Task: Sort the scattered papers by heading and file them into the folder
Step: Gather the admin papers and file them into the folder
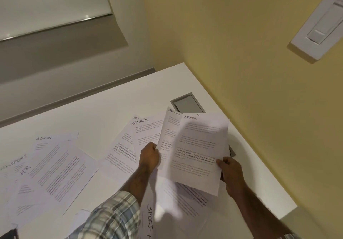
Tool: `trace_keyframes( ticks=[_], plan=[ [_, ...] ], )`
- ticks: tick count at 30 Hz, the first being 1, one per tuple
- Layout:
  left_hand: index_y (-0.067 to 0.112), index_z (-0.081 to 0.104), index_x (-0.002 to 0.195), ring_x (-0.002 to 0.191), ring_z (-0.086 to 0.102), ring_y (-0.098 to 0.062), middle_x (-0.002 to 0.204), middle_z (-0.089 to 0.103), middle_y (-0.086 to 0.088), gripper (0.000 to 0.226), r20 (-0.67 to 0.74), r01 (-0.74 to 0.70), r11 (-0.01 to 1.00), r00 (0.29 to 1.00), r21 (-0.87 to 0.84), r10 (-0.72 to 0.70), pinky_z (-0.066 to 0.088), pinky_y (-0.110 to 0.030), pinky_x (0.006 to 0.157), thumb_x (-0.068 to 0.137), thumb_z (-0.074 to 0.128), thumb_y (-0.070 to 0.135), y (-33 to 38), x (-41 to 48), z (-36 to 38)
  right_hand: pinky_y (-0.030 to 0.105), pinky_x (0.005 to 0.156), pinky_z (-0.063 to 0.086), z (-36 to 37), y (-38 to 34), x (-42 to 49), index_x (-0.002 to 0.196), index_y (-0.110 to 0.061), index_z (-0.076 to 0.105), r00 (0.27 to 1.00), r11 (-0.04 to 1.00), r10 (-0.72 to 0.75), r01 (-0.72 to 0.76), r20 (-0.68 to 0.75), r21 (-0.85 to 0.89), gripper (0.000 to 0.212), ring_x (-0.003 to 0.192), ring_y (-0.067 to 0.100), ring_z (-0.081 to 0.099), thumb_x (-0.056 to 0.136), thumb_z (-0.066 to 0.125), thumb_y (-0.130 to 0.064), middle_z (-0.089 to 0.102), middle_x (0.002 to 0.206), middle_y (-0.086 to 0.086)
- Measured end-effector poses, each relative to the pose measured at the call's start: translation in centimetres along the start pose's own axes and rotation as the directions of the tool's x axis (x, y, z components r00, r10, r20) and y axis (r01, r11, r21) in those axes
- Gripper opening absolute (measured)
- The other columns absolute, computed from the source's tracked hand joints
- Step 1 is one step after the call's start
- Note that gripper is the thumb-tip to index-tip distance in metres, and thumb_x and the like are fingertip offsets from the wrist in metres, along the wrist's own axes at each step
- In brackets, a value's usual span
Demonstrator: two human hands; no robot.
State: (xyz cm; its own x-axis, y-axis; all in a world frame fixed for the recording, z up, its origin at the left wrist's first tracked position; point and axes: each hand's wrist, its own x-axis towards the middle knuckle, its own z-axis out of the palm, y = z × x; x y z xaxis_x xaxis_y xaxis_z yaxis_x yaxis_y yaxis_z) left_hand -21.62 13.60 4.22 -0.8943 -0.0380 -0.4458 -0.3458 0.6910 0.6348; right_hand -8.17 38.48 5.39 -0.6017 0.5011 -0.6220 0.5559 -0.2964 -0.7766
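At the right edge of the front ADMIN sheet [200, 146], the right hand [231, 171] pinches the paper between thumb and curled fingers. The left hand [149, 155] is curled round the left edge of the rear ADMIN sheet [170, 127], and both sheets are held up above the white desk [111, 105]. Thin, light and floppy, they bow away from each grip, so stacking them and gripping mid-edge should prevent creasing or slipping. A SPORTS sheet [143, 127] lies among the loose papers scattered below; no folder shows.
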Motion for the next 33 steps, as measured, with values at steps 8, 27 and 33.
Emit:
trace_keyframes(
  ticks=[8, 27, 33],
  plan=[
    [0.017, 0.069, 0.104, 0.079, 0.067, -0.015, 0.096, 0.074, 0.001, 0.028, -0.014, -0.046, 0.934, 0.999, -0.354, 0.044, 0.051, -0.017, 0.061, 0.098, 0.047, 0.002, -2.6, -5.9, -4.2, 0.042, 0.070, 0.060, 3.4, -1.4, -1.3, 0.105, 0.009, 0.062, 0.984, 1.000, 0.002, -0.006, 0.179, 0.021, 0.021, 0.090, 0.036, 0.072, 0.099, 0.063, -0.010, 0.074, 0.105, 0.021],
    [0.022, 0.067, 0.123, 0.088, 0.073, -0.019, 0.107, 0.078, 0.000, 0.025, -0.113, -0.056, 0.736, 0.993, -0.675, -0.028, 0.058, -0.032, 0.077, 0.098, 0.063, 0.026, -7.3, -16.9, -16.2, 0.048, 0.095, 0.056, 15.5, -5.1, -9.2, 0.123, -0.011, 0.070, 0.683, 0.945, -0.187, 0.320, 0.706, -0.059, 0.031, 0.105, 0.031, 0.074, 0.094, 0.066, 0.000, 0.078, 0.112, 0.008],
    [0.021, 0.068, 0.115, 0.095, 0.073, -0.018, 0.107, 0.076, 0.001, 0.027, -0.245, -0.047, 0.710, 0.953, -0.703, -0.180, 0.056, -0.020, 0.071, 0.094, 0.069, 0.038, -9.6, -18.5, -15.1, 0.044, 0.092, 0.057, 17.7, -3.7, -12.0, 0.116, -0.017, 0.073, 0.673, 0.939, -0.195, 0.338, 0.714, -0.062, 0.027, 0.101, 0.028, 0.075, 0.093, 0.068, -0.003, 0.080, 0.106, 0.004]
  ],
)
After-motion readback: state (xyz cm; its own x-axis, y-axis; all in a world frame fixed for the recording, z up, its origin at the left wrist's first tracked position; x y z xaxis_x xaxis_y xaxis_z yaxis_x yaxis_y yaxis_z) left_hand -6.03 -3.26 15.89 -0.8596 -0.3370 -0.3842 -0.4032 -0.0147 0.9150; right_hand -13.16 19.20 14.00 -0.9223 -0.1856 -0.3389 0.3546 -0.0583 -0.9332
